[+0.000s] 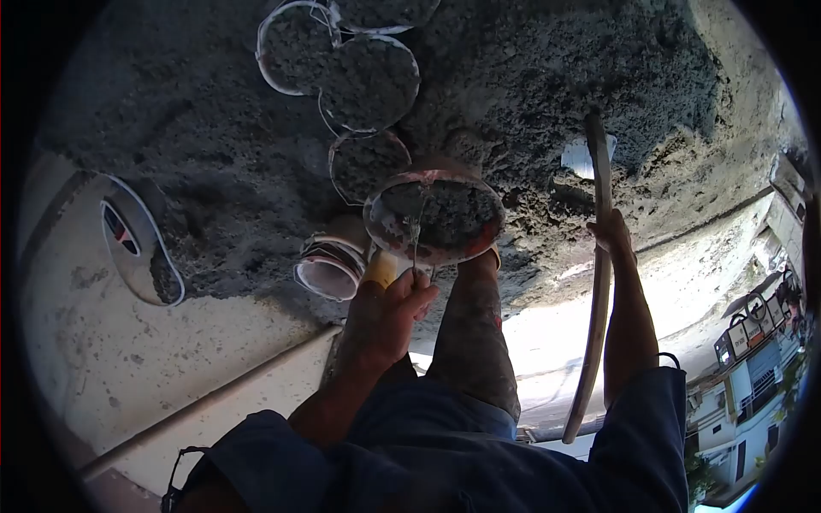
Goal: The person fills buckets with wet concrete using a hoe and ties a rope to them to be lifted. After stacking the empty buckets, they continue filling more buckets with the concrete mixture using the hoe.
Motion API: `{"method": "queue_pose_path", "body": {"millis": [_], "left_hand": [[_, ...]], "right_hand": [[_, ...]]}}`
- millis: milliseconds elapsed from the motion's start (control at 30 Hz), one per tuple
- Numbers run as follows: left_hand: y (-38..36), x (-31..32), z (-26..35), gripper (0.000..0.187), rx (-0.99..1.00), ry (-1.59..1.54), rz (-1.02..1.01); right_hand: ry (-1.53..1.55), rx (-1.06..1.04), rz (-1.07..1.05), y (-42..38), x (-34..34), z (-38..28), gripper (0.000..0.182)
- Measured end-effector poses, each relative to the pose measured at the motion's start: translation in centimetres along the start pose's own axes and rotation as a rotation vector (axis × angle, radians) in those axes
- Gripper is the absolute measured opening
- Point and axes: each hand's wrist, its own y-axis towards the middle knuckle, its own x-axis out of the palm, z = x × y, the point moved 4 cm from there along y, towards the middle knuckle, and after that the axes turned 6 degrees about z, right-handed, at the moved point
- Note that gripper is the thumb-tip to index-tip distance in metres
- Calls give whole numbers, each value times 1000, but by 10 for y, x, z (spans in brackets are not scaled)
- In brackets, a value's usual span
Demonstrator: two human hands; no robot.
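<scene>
My left grip [402,312], near the centre of the frame, is closed around the wire handle [416,235] of a stained bucket [434,255], its mouth showing a load of grey mix [457,209]; whether the bucket clears the ground, I cannot tell. At right, my right grip [611,231] is wrapped around a long wooden pole [590,342], which runs from the lower right of centre up to the dark, wet heap [522,77] spread across the upper frame. A pale, flat piece [577,158] shows just beside the pole's upper end; how the two join is unclear. Pale-rimmed pails [260,51] full of the same grey material stand close together at top centre, and just left of my bucket sits a nested stack of pails [329,280], mouth toward me. A larger white-rimmed container [175,282] lies at the left of the frame, against the heap's edge. Sunlight whitens the ground behind my grey-spattered leg [475,333], while buildings [744,419] line the lower right.
</scene>
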Motion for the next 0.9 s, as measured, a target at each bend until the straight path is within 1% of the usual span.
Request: {"method": "queue_pose_path", "body": {"millis": [33, 100, 133, 167, 200, 233, 267, 300, 333, 367, 433, 467, 533, 567, 633, 667, 700, 767, 800, 833, 900], "left_hand": [[-6, -12, -4, 14, 10, -38, 2], [-12, -41, -17, 14, 34, -93, 66], [-9, -57, -27, 16, 58, -97, 66], [-7, -64, -32, 16, 57, -126, 60], [-6, -73, -37, 16, 79, -154, 97], [-4, -83, -42, 15, 101, -181, 134], [1, -95, -48, 15, 101, -209, 133], [5, -107, -56, 15, 99, -325, 134], [5, -120, -66, 14, 91, -440, 140], [4, -132, -75, 14, 89, -468, 148], [4, -157, -87, 12, 112, -615, 172], [1, -165, -86, 13, 132, -655, 182], [-3, -174, -89, 13, 133, -702, 187], [-8, -176, -92, 14, 141, -735, 201], [-11, -180, -94, 14, 137, -816, 186], [-13, -183, -93, 13, 153, -844, 176], [-14, -186, -91, 13, 170, -868, 172], [-19, -191, -88, 11, 174, -897, 198], [-21, -193, -92, 11, 147, -899, 217], [-19, -195, -95, 10, 116, -897, 236], [-15, -195, -95, 10, 122, -909, 239]], "right_hand": [[-27, -25, 14, -8, -23, -27, 56], [-169, -61, 396, -35, -66, -86, 54], [-128, -149, 425, -27, -64, -118, 52], [-4, -279, 381, -47, -76, -172, 45], [101, -461, 397, -55, -64, -220, 37], [181, -680, 358, -71, -49, -271, 31], [128, -856, 370, -87, -29, -323, 30], [217, -938, 252, -95, 2, -371, 30], [222, -1041, 233, -107, 29, -417, 32], [82, -1066, 177, -105, 62, -460, 33], [-68, -939, 150, -102, 106, -529, 36], [-87, -942, 158, -104, 115, -552, 36], [-294, -813, 77, -110, 132, -574, 36], [-322, -813, 76, -119, 135, -570, 36], [-200, -762, -11, -131, 124, -558, 42], [-161, -761, -78, -135, 117, -549, 50], [-179, -778, -63, -133, 112, -545, 50], [-49, -714, 95, -119, 109, -539, 47], [-56, -714, 196, -116, 111, -548, 44], [-52, -719, 202, -109, 115, -559, 44], [-222, -704, 44, -101, 132, -570, 45]]}}
